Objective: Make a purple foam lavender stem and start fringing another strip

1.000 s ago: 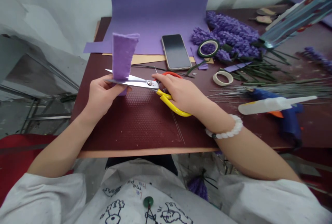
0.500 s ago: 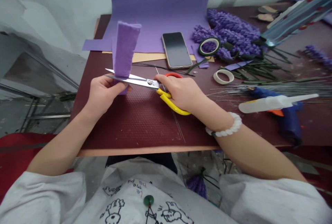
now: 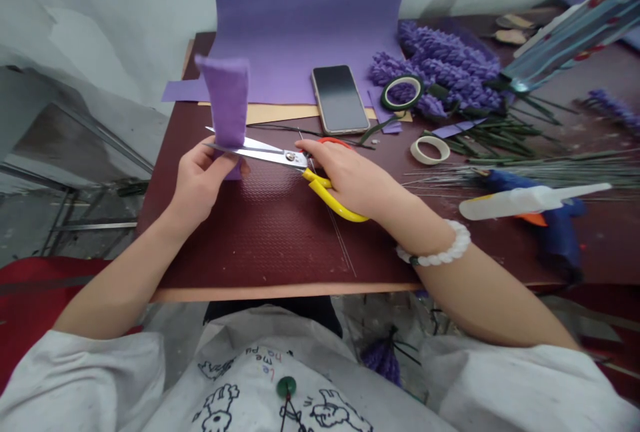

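My left hand (image 3: 200,179) pinches the lower end of a folded purple felt strip (image 3: 226,100) that stands upright above the dark red table (image 3: 260,239). My right hand (image 3: 353,179) grips the yellow and red handles of a pair of scissors (image 3: 280,157). The steel blades lie across the strip just above my left fingers, nearly closed on the felt.
A large purple sheet (image 3: 310,12) rises at the back. A phone (image 3: 340,99) lies face up beside it. To the right are purple paper flowers (image 3: 445,65), a green tape roll (image 3: 401,93), a white tape roll (image 3: 430,150), green stem wires (image 3: 525,165) and a blue glue gun (image 3: 540,205).
The top of the felt strip has leaned to the left and blurred. The scissor blades stay across it at the same spot. Both hands have barely shifted.
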`<act>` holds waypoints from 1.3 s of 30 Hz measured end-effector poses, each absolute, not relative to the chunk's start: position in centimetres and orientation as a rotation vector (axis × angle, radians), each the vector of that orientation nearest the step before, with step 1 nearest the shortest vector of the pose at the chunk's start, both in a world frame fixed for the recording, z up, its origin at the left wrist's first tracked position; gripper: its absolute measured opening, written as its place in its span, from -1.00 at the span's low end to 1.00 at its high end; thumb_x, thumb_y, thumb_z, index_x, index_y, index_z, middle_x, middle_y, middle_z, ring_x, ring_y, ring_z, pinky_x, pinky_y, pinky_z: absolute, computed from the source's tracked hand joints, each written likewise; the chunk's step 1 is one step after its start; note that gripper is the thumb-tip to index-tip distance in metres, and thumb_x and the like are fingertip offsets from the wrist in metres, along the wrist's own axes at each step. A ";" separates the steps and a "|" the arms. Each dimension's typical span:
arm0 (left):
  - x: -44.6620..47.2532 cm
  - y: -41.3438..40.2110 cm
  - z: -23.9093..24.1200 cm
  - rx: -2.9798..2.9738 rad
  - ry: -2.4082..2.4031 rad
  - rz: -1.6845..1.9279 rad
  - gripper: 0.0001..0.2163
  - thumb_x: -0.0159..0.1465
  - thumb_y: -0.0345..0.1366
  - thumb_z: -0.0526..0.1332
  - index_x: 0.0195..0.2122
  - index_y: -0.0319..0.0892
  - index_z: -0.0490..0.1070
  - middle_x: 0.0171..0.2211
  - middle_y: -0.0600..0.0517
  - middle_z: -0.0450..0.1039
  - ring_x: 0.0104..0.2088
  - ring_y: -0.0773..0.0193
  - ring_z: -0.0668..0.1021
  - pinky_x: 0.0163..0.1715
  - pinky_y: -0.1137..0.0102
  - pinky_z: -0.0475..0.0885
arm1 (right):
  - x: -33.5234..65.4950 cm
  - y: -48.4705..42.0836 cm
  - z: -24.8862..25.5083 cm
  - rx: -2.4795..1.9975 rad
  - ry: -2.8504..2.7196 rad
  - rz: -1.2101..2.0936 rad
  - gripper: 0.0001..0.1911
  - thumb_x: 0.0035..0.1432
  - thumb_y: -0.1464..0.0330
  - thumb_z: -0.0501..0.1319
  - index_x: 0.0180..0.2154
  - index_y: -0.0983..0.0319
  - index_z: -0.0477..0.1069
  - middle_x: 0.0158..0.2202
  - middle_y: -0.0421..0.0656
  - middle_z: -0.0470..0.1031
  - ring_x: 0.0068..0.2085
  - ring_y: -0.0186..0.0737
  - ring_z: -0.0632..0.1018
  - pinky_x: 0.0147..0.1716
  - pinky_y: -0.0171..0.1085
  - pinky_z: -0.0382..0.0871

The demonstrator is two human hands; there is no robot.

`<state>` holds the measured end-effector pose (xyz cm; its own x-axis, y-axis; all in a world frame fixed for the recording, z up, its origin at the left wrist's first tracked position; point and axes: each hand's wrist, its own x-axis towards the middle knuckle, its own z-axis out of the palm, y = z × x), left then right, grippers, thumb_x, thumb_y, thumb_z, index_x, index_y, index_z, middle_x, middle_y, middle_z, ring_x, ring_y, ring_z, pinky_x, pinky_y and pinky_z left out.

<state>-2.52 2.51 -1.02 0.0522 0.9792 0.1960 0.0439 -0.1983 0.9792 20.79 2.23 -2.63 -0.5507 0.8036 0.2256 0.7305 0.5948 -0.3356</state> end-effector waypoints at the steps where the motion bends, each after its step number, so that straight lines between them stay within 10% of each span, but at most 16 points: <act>1: -2.5 2.5 -1.1 1.404 1.096 1.293 -0.92 0.09 -0.29 0.29 -0.44 -0.14 0.41 -0.57 0.10 0.41 -0.51 0.35 0.48 -0.38 0.40 0.44 | 20.8 2.3 -2.7 -1.232 -2.475 0.284 -0.47 0.23 0.24 -0.04 0.17 0.35 0.14 -0.03 0.11 0.43 -0.10 0.00 0.45 -0.14 -0.11 0.30; 39: -3.1 2.3 -1.1 1.403 1.059 1.327 -0.98 0.09 -0.36 0.35 -0.45 -0.11 0.54 -0.51 0.17 0.51 -0.47 0.40 0.47 -0.36 0.38 0.42 | 21.0 2.2 -2.2 -1.245 -2.526 0.127 -0.49 0.22 0.20 -0.03 0.13 0.32 0.22 -0.13 0.07 0.48 -0.18 -0.01 0.50 -0.23 -0.16 0.31</act>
<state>-3.11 2.27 -1.15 0.0553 0.9734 0.2223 0.0006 -0.2226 0.9749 21.01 2.19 -2.16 -0.5682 0.7853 0.2457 0.7568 0.6160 -0.2187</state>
